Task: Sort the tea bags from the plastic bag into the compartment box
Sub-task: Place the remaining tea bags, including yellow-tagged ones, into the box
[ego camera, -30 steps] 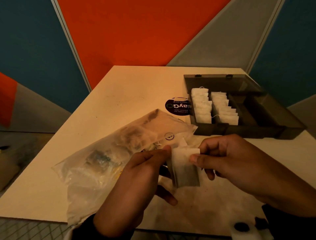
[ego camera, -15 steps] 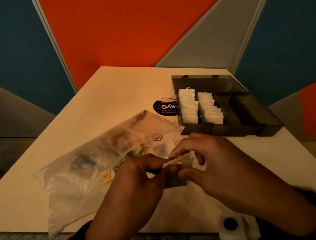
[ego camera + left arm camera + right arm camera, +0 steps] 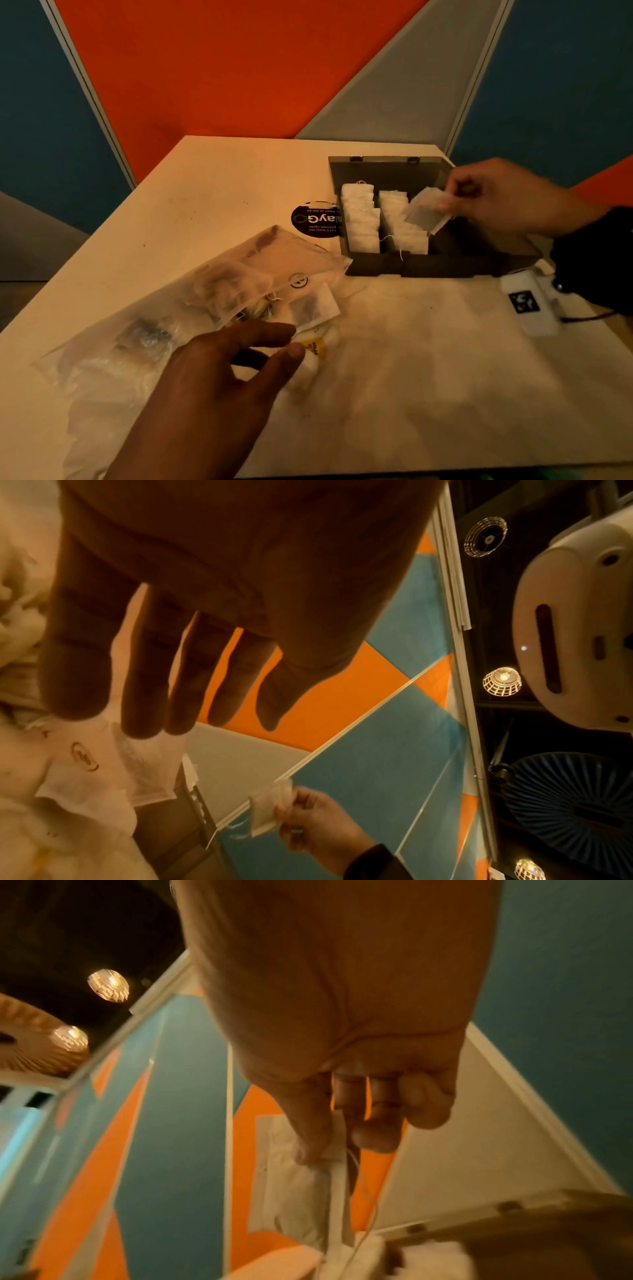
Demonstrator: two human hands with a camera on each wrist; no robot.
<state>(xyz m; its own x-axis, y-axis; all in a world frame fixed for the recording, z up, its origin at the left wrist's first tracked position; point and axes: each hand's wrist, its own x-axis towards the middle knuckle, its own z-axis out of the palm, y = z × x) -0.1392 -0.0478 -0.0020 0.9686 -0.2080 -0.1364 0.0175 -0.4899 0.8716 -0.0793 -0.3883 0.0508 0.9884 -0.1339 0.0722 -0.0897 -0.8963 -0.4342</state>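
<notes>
Sticker (image 3: 317,219) beside compartment box (image 3: 445,263) — plastic bag (image 3: 191,308) nearer.

the left hand (image 3: 219,380) hovers low and near the body, palm down, fingers (image 3: 143,669) straight and slightly spread, thumb out to the side — holding nothing. the right hand (image 3: 493,198) is stretched forward and to the right, thumb and forefinger pinched together, the other fingers (image 3: 424,1104) curled — a dark sleeve (image 3: 596,260) at the wrist.

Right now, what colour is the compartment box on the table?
The compartment box is dark smoky grey, half see-through plastic; the head view shows it best.
</notes>
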